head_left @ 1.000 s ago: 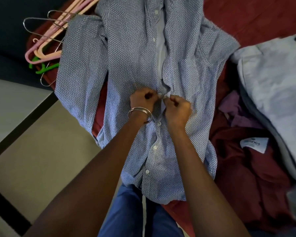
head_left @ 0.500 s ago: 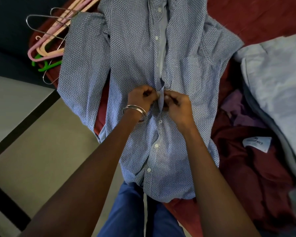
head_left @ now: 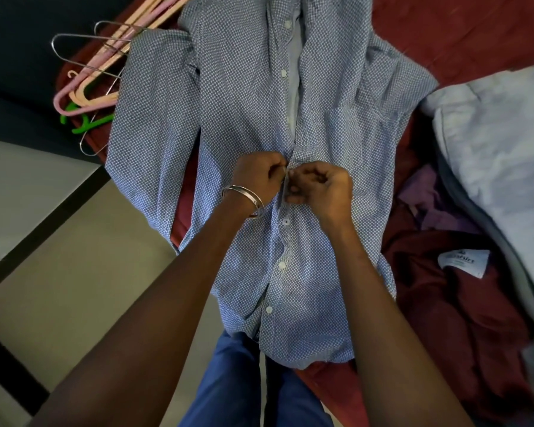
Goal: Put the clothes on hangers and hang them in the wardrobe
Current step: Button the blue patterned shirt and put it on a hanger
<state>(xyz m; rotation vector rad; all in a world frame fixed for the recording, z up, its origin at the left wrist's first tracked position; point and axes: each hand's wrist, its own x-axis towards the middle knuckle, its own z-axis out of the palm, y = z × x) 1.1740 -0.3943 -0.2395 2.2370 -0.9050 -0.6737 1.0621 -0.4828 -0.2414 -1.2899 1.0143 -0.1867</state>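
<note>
A blue-and-white patterned button-up shirt lies face up on a red bedspread, its hem hanging over the bed's near edge. Both my hands meet at the shirt's middle placket. My left hand, with metal bangles on the wrist, pinches the left front edge. My right hand pinches the right front edge against it. The buttons below my hands are fastened; the shirt gapes open above them. A bunch of pink, green and wire hangers lies on the bed's left corner, partly under the shirt's sleeve.
A maroon garment with a white label, a purple cloth and a pale grey garment are piled on the bed to the right. Beige floor tiles with dark joints lie to the left. My blue trousers touch the bed's edge.
My two hands have stayed at the same button on the placket, fingers working the two edges together. The view has shifted slightly; the shirt has not moved.
</note>
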